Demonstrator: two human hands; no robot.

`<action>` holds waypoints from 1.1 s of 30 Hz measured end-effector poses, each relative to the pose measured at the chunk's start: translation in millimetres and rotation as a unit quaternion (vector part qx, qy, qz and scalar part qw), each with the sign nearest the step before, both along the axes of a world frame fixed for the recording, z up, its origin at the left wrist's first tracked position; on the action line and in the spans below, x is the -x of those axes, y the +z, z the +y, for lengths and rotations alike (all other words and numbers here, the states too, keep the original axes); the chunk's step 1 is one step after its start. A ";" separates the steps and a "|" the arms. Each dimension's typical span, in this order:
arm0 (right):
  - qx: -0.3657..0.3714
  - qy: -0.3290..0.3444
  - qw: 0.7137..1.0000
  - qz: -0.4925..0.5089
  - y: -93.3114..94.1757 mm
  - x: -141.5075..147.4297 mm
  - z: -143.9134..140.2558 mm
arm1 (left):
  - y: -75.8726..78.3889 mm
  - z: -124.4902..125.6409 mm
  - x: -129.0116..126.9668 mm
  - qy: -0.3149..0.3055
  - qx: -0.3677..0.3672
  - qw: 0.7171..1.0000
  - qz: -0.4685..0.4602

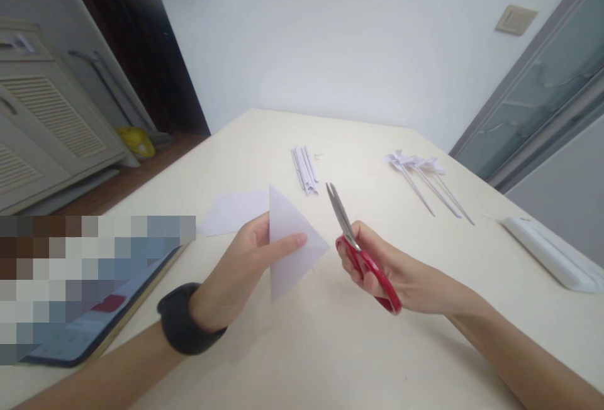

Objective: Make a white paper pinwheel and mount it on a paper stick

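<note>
Folded paper triangle (290,243), pinched upright in the left hand (245,265) above the bench (302,347). Just right of that grip, the right hand (391,271) holds red scissors (358,253), blades slightly parted. Risk: loose pinching could let the layers slip, skewing any cut.

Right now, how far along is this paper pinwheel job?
Done: three finished pinwheels on sticks lie at the far right of the table. In hand: the left hand holds a folded white paper triangle; the right hand holds red-handled scissors, blades slightly apart, not yet cutting. Left: a bundle of white sticks and another paper sheet lie unused.
</note>
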State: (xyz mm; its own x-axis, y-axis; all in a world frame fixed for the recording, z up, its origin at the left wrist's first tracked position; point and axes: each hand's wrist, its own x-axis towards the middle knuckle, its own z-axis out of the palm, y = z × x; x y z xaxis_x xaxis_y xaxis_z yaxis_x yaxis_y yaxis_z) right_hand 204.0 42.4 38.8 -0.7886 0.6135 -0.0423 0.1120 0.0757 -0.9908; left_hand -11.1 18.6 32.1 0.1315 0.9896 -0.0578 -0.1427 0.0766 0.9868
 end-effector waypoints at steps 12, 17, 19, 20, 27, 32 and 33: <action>-0.098 -0.021 0.995 0.028 -7.4 -5.8 15.0 | -0.3 0.1 0.7 -0.027 0.009 0.999 -0.018; -0.055 0.048 0.996 -0.042 -3.5 -0.7 8.5 | -2.8 -0.2 1.8 -0.015 0.002 1.000 -0.006; -0.043 0.048 0.997 -0.048 -5.1 2.7 7.5 | -3.7 -0.3 2.2 -0.018 0.006 1.000 -0.011; -0.040 0.047 0.997 -0.049 -6.1 4.1 7.2 | -4.0 -0.4 2.3 -0.021 0.009 1.000 -0.014; 0.002 0.054 0.996 -0.066 -8.0 8.0 4.6 | -5.4 -0.6 1.8 -0.039 0.017 0.999 -0.029; 0.007 0.046 0.997 -0.059 -12.2 9.7 5.2 | -6.5 -0.7 2.3 -0.038 0.020 0.999 -0.019; 0.009 0.044 0.997 -0.063 -13.2 9.7 5.3 | -6.3 -0.7 2.4 -0.036 0.021 0.999 -0.014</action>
State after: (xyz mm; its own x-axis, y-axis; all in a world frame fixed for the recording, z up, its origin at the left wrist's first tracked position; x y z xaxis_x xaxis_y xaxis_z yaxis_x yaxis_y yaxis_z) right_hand 194.3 47.7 25.6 -0.8268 0.5411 -0.1539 0.2287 0.0733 -0.9707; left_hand -13.5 17.9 25.7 0.2040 0.9744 -0.0950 -0.1628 0.1295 0.9781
